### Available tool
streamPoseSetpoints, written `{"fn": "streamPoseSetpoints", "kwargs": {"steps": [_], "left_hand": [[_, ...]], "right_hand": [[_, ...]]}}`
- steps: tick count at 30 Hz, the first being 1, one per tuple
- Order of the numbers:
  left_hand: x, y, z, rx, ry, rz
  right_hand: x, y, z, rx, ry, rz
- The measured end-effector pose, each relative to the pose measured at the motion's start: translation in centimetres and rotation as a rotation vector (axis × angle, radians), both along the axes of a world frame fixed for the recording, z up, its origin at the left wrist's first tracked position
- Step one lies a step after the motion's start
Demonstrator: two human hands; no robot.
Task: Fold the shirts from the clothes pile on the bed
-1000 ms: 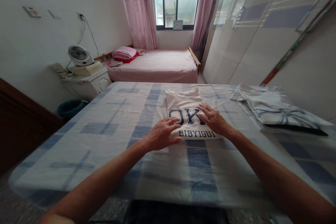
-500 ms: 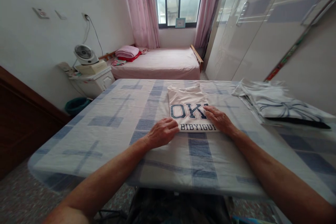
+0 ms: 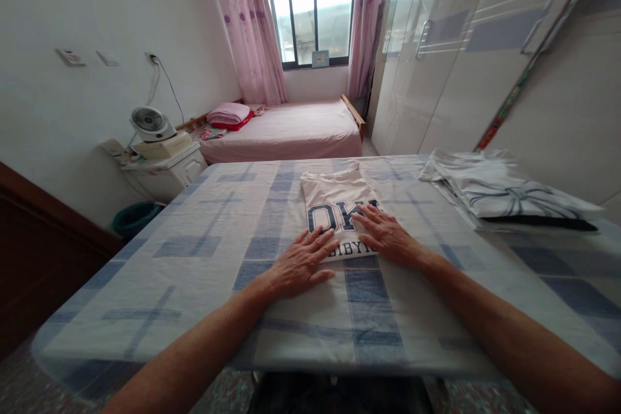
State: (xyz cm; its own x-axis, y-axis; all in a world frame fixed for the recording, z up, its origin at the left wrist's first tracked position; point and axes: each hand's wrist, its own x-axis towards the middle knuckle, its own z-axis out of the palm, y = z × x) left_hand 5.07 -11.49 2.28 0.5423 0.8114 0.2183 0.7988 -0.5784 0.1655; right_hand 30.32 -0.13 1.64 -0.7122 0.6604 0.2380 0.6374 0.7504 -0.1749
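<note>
A folded off-white T-shirt point(image 3: 330, 189) with dark printed letters lies flat on the table, its neckline at the far end. My left hand point(image 3: 301, 265) is open, fingers spread over the shirt's near left corner, with the thumb toward the tablecloth. On the near right part of the shirt rests my right hand point(image 3: 388, 233), also open with its fingers apart. Both hands cover some of the lettering.
A blue-and-white checked cloth point(image 3: 189, 297) covers the table. To the right lies a stack of folded white clothes point(image 3: 504, 191). Beyond are a pink bed point(image 3: 301, 129), a nightstand point(image 3: 179, 165) with a fan point(image 3: 150, 123), a bin point(image 3: 136, 220) and a wardrobe point(image 3: 451, 90).
My left hand has gone from curled at the shirt's edge to spread flat over its corner. My right hand has shifted slightly inward and its fingers have spread. The camera view has tilted up.
</note>
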Motion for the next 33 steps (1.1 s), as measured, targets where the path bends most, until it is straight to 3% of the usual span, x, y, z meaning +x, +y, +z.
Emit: {"fn": "streamPoseSetpoints", "kwargs": {"steps": [4,9,12,17,21,28,33], "left_hand": [[-0.2,0.6,1.1,-0.125,-0.029,0.012],[0.2,4.7,3.1,0.054,-0.103,0.166],[1.1,8.4,2.2,0.118,-0.094,0.277],[1.7,12.6,-0.9,0.064,-0.051,0.317],[0.5,13.4,-1.8,-0.035,-0.044,0.420],[-0.8,13.6,-1.9,-0.087,-0.051,0.624],[-1.9,13.1,-0.2,-0.009,-0.153,0.681]], "right_hand": [[0.3,0.1,-0.2,-0.047,-0.096,-0.131],[-1.9,0.9,2.0,-0.023,0.024,-0.026],[-5.1,2.1,2.4,-0.050,0.114,-0.009],[-7.6,5.7,0.1,-0.087,0.075,-0.006],[-6.0,7.9,-1.2,-0.100,0.000,-0.202],[-5.1,8.7,-1.2,-0.153,-0.005,-0.459],[-2.8,9.6,0.1,-0.178,0.112,-0.611]]}}
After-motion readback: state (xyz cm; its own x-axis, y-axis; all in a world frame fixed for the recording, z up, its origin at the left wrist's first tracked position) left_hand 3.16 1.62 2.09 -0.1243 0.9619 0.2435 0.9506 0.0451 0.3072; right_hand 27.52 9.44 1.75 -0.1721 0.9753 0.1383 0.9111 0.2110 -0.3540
